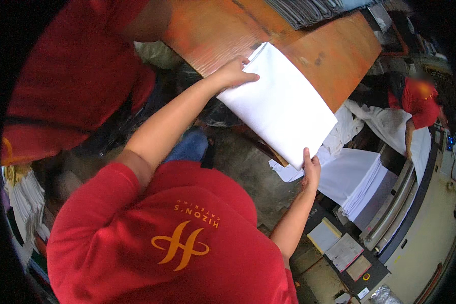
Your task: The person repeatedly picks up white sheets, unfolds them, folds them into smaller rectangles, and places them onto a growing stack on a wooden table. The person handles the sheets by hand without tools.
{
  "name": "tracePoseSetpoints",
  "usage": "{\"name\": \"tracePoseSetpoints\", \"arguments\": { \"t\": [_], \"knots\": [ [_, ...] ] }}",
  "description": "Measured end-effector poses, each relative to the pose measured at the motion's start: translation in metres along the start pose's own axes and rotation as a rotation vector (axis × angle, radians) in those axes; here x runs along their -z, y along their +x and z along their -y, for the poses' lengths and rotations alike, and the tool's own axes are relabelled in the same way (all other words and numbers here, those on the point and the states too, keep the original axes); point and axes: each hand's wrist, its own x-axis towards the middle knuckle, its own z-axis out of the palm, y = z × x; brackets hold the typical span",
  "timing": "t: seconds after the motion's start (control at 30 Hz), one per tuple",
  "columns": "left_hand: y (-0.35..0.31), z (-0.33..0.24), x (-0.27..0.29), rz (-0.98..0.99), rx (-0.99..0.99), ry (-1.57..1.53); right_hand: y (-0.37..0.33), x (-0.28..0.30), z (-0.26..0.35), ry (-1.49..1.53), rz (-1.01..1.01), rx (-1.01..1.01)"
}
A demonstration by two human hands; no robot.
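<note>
A folded white cloth [281,101] stretches between my two hands at the near edge of a wooden tabletop [334,61]. My left hand [233,74] grips its far left corner, thumb on top and fingers mostly hidden behind the fold. At the opposite near right corner, my right hand [310,171] pinches the cloth with its thumb on the upper face. The cloth lies smooth, and its layers show at the far edge near my left hand.
Stacked grey folded cloths [309,11] sit at the table's far edge. To the right are a pile of folded white sheets [352,180], a long roller machine [392,202] and papers [343,252]. A co-worker in red [420,104] handles white fabric there; another person [81,81] stands close left.
</note>
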Motion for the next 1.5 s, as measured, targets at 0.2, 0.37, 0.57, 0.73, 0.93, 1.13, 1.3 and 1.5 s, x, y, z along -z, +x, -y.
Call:
{"name": "tracePoseSetpoints", "arguments": {
  "t": [0.2, 0.37, 0.57, 0.73, 0.93, 1.13, 1.3, 1.5],
  "knots": [
    [-0.007, -0.037, -0.002, -0.011, -0.235, -0.089, -0.014, -0.006, 0.009, 0.111, -0.152, 0.381],
    [-0.027, -0.036, 0.021, 0.229, -0.071, 0.337, -0.017, -0.019, -0.015, 0.017, -0.183, -0.057],
    [-0.033, -0.008, 0.007, -0.059, -0.262, 0.215, -0.008, -0.038, -0.040, 0.251, -0.199, 0.298],
    [-0.052, 0.005, 0.014, 0.006, -0.161, 0.470, -0.001, -0.043, -0.041, -0.039, -0.308, 0.340],
    [-0.068, 0.013, 0.014, -0.067, -0.382, 0.029, 0.004, -0.041, -0.039, -0.162, -0.355, 0.361],
    [-0.081, 0.046, 0.010, -0.190, -0.092, 0.254, 0.017, -0.042, -0.045, -0.108, -0.312, 0.399],
    [-0.090, 0.066, -0.007, -0.311, -0.199, 0.221, 0.025, -0.038, -0.047, -0.068, -0.256, 0.361],
    [-0.113, 0.055, -0.020, -0.438, -0.266, 0.163, 0.024, -0.033, -0.041, -0.094, -0.215, 0.252]
  ]
}}
